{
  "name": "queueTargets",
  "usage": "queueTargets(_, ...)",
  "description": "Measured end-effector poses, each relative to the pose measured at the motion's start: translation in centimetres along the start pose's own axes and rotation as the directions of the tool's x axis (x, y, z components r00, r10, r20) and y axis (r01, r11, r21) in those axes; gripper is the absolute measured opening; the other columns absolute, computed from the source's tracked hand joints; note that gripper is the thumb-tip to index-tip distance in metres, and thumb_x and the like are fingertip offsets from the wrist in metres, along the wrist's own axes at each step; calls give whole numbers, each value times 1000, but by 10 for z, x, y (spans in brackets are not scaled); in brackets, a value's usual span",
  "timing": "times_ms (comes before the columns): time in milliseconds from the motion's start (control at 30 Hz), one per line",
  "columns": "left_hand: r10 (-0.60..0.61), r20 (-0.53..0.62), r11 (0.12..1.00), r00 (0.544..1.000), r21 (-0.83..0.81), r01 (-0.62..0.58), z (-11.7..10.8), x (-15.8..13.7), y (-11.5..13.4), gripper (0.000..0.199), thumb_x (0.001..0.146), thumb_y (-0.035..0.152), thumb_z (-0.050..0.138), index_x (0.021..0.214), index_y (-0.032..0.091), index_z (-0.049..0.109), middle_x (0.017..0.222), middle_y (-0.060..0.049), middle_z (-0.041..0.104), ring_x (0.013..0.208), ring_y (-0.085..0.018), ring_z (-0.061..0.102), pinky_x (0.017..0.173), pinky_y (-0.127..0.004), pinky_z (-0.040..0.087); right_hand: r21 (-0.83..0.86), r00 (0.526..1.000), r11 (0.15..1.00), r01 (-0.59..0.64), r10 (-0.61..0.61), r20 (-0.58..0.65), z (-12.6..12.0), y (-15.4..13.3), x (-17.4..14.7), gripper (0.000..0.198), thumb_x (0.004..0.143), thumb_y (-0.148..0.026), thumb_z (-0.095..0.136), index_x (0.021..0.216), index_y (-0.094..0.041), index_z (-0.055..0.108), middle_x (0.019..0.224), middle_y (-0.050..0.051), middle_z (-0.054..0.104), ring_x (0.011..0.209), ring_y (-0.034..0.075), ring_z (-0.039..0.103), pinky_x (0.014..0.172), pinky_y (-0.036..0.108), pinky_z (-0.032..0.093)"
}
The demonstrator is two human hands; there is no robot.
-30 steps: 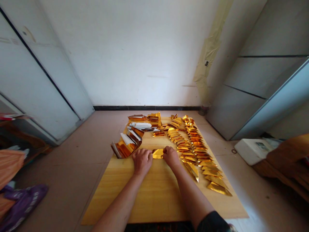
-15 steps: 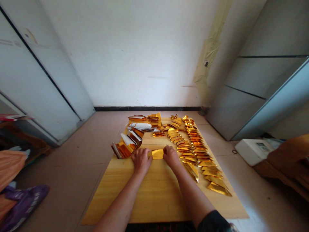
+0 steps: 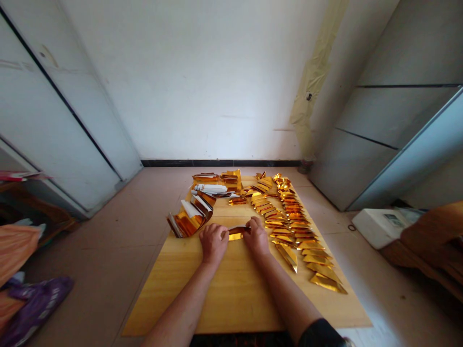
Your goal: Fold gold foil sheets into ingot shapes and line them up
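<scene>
Between my two hands is a sheet of gold foil paper (image 3: 236, 233), partly folded, its far edge raised and darker than the bright near strip. My left hand (image 3: 214, 242) grips the left end with fingers closed. At the right end my right hand (image 3: 257, 236) pinches the same sheet. Rows of folded gold paper pieces (image 3: 303, 233) lie to the right of my right hand. Left of my left hand stands a fanned stack of gold and white foil sheets (image 3: 190, 216).
The wooden table (image 3: 231, 294) carries everything. More foil bundles (image 3: 217, 180) sit at its far side. A grey fridge (image 3: 390, 115) stands at right, near a white foam box (image 3: 374, 224). On the left are a cabinet (image 3: 54, 106) and a purple bag (image 3: 39, 306).
The gold sheet lay flat and bright; now its far edge is lifted and folded toward me. Both hands have shifted slightly, the left one's fingers now curled closed.
</scene>
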State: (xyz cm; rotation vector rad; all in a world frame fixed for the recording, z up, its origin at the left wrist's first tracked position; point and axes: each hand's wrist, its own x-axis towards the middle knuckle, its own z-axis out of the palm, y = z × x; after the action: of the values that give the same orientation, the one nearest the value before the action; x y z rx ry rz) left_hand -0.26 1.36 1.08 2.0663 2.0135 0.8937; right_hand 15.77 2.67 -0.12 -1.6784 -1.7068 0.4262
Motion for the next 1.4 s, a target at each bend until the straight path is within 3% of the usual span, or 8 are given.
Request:
queueTargets(133, 108, -50, 980, 993, -163, -115, -3, -3, 0, 14, 82, 20, 50, 74, 21, 61, 81, -4, 63, 86, -19, 54, 83, -32, 42, 96, 996, 994, 50, -43, -80, 0, 3, -5, 16, 67, -6, 49, 75, -20, 53, 114, 8, 53, 103, 18, 53, 85, 27, 43)
queueTargets(367, 201, -93, 930, 975, -295, -220, -1, -7, -5, 16, 74, 7, 47, 71, 22, 52, 88, -4, 65, 93, -17, 58, 88, -30, 45, 95, 981, 977, 191, -186, -58, -10, 6, -9, 16, 68, -7, 46, 75, -21, 52, 94, 4, 55, 91, 16, 54, 82, 25, 43)
queueTargets(533, 202, 21, 910, 979, -374, -180, 4, -15, -13, 18, 72, 7, 45, 80, 23, 50, 101, -2, 68, 98, -15, 61, 89, -29, 47, 19, 969, 969, 248, -248, 6, -17, 9, -18, 16, 74, -8, 46, 81, -20, 54, 109, 8, 58, 94, 16, 57, 82, 25, 45)
queueTargets(700, 177, 97, 934, 979, -330, -136, 6, -16, -13, 39, 71, 8, 53, 107, 23, 54, 105, -4, 68, 98, -18, 62, 89, -32, 48, -34, 959, 959, 281, -279, 42, -16, 9, -25, 20, 74, -6, 46, 86, -19, 55, 120, 11, 58, 97, 17, 61, 82, 27, 48)
queueTargets(867, 305, 144, 938, 941, -216, -271, 2, -10, -15, 35, 67, 1, 50, 93, 20, 63, 98, -6, 70, 95, -20, 63, 86, -34, 48, -92, 929, 930, 355, -340, 147, -23, 9, -34, 23, 73, -2, 48, 86, -20, 56, 128, 10, 56, 102, 17, 61, 83, 26, 49)
queueTargets(1167, 462, 215, 885, 860, -164, -435, -10, -15, -28, 36, 68, 2, 51, 94, 23, 66, 122, -5, 63, 111, -20, 57, 98, -37, 43, -146, 873, 898, 416, -348, 343, -48, 12, -52, 25, 80, -7, 46, 97, -20, 60, 118, 6, 64, 100, 16, 62, 89, 25, 46)
queueTargets(1400, 466, 212, 880, 859, -212, -425, -9, -14, -32, 34, 69, 2, 49, 93, 21, 65, 120, -6, 63, 111, -20, 57, 98, -35, 44, -64, 880, 908, 414, -382, 283, -43, 10, -43, 51, 66, -1, 48, 113, -19, 56, 118, 6, 62, 103, 16, 60, 89, 23, 45)
